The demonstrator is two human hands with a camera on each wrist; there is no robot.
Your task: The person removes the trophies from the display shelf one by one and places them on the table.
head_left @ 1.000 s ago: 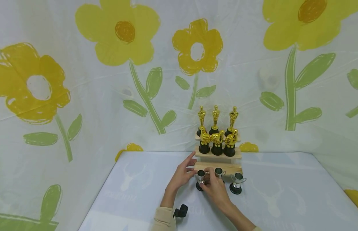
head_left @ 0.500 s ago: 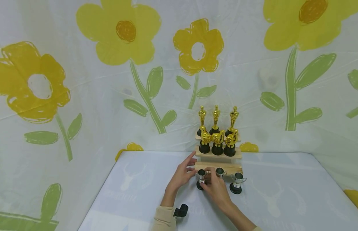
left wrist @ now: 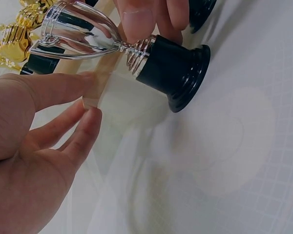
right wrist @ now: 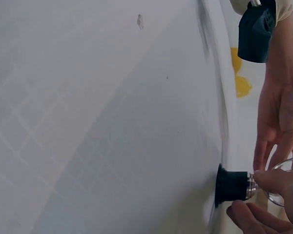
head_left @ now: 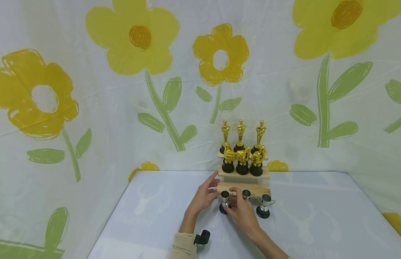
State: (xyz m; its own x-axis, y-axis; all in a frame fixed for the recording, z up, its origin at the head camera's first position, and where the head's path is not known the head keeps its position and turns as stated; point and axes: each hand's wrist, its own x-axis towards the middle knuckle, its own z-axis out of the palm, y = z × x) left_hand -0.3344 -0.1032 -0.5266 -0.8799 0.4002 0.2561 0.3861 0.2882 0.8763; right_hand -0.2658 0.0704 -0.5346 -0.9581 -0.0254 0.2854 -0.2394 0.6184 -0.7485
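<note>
My right hand pinches a small silver trophy cup by the stem just above its black base. The cup stands upright in front of a stepped wooden display stand. In the left wrist view, the thumb and fingers of my left hand pinch the end of the stand's lowest board. A second silver trophy cup is partly hidden behind my right hand. To the right is a third silver cup, standing on the table.
Gold thumbs-up trophies line the middle step, and gold figure trophies fill the top one. A pale cloth covers the table. Behind it hangs a flower-print curtain. A black wrist camera is on my left wrist.
</note>
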